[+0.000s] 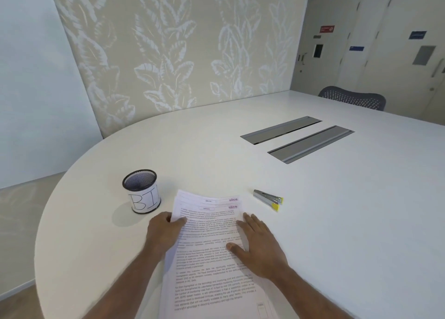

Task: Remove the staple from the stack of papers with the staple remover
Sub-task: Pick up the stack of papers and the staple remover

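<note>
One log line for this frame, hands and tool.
left hand: grips paper stack edge | right hand: flat on stack | staple remover: untouched on table

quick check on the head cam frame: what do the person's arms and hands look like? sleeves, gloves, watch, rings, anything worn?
Both forearms enter from the bottom edge and are bare as far as the frame shows, with no sleeves in view. The left hand and right hand are bare too: no gloves, and no watch, wristband or rings visible. No markings or tags on either arm.
</note>
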`<state>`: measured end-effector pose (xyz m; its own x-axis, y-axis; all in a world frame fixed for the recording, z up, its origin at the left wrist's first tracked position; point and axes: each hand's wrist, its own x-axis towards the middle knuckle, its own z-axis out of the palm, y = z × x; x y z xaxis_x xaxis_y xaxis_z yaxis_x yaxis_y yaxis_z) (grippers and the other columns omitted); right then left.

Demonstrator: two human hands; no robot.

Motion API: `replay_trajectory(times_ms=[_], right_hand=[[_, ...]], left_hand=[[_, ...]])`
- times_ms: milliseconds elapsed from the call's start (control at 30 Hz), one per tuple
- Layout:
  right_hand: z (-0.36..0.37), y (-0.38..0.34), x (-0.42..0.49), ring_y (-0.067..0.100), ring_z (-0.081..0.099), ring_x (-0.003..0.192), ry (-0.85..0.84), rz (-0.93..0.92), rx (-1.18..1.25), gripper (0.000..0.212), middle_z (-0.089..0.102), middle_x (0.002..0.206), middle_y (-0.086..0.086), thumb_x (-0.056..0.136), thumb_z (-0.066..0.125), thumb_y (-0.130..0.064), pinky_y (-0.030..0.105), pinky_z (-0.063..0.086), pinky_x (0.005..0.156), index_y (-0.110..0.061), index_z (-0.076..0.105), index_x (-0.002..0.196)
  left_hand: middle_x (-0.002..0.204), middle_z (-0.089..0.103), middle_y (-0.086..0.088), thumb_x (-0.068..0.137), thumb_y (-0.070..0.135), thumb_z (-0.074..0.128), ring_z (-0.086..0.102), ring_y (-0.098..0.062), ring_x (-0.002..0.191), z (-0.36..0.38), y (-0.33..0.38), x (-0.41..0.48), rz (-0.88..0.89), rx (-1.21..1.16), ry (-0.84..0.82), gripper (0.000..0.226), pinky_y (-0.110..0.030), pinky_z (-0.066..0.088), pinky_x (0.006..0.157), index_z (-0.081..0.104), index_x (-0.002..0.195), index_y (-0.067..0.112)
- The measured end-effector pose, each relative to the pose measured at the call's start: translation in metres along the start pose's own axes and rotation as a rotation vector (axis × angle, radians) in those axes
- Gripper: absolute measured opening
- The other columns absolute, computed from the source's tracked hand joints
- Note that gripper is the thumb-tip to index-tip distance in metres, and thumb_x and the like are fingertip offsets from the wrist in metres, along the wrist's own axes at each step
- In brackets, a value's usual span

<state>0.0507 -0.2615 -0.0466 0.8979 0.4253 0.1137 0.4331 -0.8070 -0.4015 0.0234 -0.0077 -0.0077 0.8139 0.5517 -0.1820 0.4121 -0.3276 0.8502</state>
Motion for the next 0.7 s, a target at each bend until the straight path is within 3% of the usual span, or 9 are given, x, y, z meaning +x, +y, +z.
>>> replay_trajectory(times_ms=[67,133,200,300,367,500,633,700], right_hand=[[-0.001,0.001,0.001,0.011,0.01,0.151,0.01,-0.001,0.042,0.083,0.019,0.164,-0.007,0.082,0.036,-0.077,0.029,0.005,0.12,-0.029,0.034,0.15],[-0.007,0.001,0.004,0.015,0.031,0.145,0.06,0.034,0.182,0.074,0.041,0.154,-0.005,0.084,0.049,-0.069,0.03,0.019,0.12,-0.024,0.048,0.142],[-0.02,0.007,0.013,0.02,0.055,0.123,0.243,0.049,0.265,0.049,0.065,0.129,-0.001,0.085,0.067,-0.049,0.037,0.039,0.109,-0.018,0.065,0.122],[-0.047,0.027,0.042,0.029,0.063,0.105,0.484,0.073,0.086,0.029,0.073,0.108,0.005,0.079,0.077,-0.026,0.041,0.046,0.095,-0.013,0.072,0.105],[-0.066,0.045,0.065,0.031,0.059,0.108,0.422,0.141,-0.046,0.038,0.068,0.114,0.008,0.08,0.073,-0.026,0.039,0.043,0.094,-0.01,0.067,0.114],[-0.072,0.071,0.094,0.026,0.047,0.123,0.137,0.301,-0.16,0.055,0.055,0.131,0.006,0.089,0.058,-0.043,0.039,0.035,0.101,-0.016,0.052,0.136],[-0.062,0.08,0.105,0.026,0.049,0.121,0.064,0.301,-0.222,0.049,0.055,0.127,0.006,0.091,0.054,-0.046,0.041,0.034,0.099,-0.022,0.054,0.134],[-0.056,0.079,0.106,0.027,0.052,0.115,0.054,0.3,-0.236,0.043,0.057,0.119,0.006,0.091,0.053,-0.048,0.041,0.035,0.095,-0.023,0.059,0.126]], left_hand=[[0.087,0.075,-0.005,0.092,0.022,0.069,0.071,-0.024,0.079,0.0,0.0,-0.002,0.028,-0.008,-0.022,0.016,-0.035,0.055,0.069,0.069,0.089,0.006],[0.09,0.075,-0.005,0.094,0.021,0.066,0.073,-0.028,0.086,0.0,0.0,-0.005,0.061,-0.039,-0.046,0.015,-0.043,0.058,0.079,0.069,0.092,0.006],[0.09,0.076,-0.004,0.096,0.02,0.065,0.073,-0.027,0.087,0.001,-0.002,-0.007,0.089,-0.075,-0.043,0.013,-0.044,0.058,0.081,0.069,0.095,0.008],[0.092,0.076,0.001,0.096,0.014,0.062,0.073,-0.025,0.088,-0.001,-0.002,-0.009,0.124,-0.157,-0.037,0.008,-0.04,0.058,0.079,0.069,0.101,0.013],[0.093,0.077,0.002,0.096,0.011,0.062,0.074,-0.025,0.089,-0.003,0.0,-0.011,0.147,-0.215,-0.034,0.013,-0.039,0.057,0.078,0.069,0.103,0.018],[0.097,0.081,0.005,0.097,0.008,0.06,0.077,-0.022,0.09,-0.008,0.001,-0.014,0.195,-0.301,-0.057,0.023,-0.045,0.06,0.084,0.07,0.099,0.029],[0.089,0.081,0.02,0.099,0.006,0.059,0.078,-0.008,0.079,-0.008,-0.001,-0.019,0.239,-0.387,-0.064,0.031,-0.021,0.06,0.062,0.067,0.104,0.035],[0.09,0.08,0.022,0.099,0.005,0.058,0.078,-0.005,0.077,-0.008,-0.001,-0.021,0.252,-0.409,-0.065,0.032,-0.017,0.059,0.057,0.067,0.105,0.036]])
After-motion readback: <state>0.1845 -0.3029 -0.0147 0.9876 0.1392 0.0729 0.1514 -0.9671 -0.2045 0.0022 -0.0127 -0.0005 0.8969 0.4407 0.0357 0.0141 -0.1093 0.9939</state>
